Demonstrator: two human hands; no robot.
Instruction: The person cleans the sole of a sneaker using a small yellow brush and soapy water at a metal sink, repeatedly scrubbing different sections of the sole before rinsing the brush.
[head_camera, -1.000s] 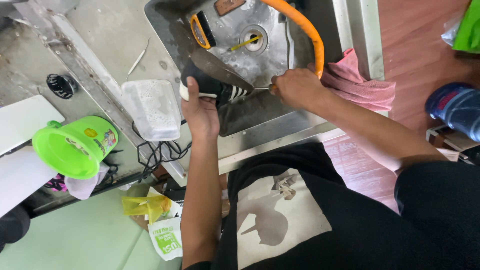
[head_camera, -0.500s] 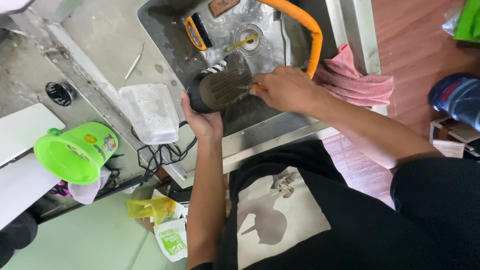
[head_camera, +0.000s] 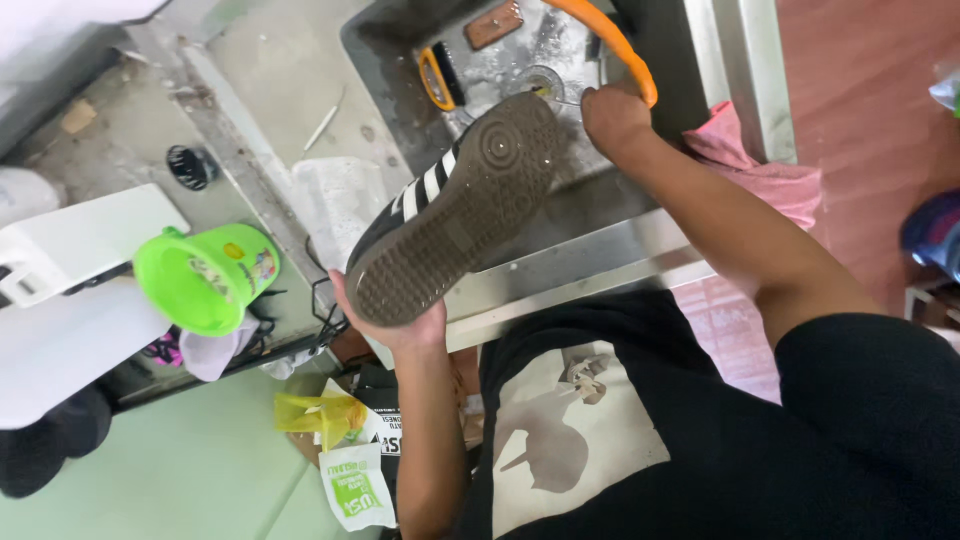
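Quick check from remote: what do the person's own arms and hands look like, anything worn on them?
Both arms are bare from the hands up. The left hand and right hand show no gloves, rings or watch. The right arm comes out of a short black sleeve belonging to a black T-shirt with a pale printed graphic.

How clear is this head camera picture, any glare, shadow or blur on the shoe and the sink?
Head view: even daylight, no hard shadows; the shoe sole, held at the heel by the left hand, is sharp enough to show its tread. Wet glare patches on the steel sink, whose near wall lies in shade. The right hand looks slightly soft; lines bend towards the picture's edges.
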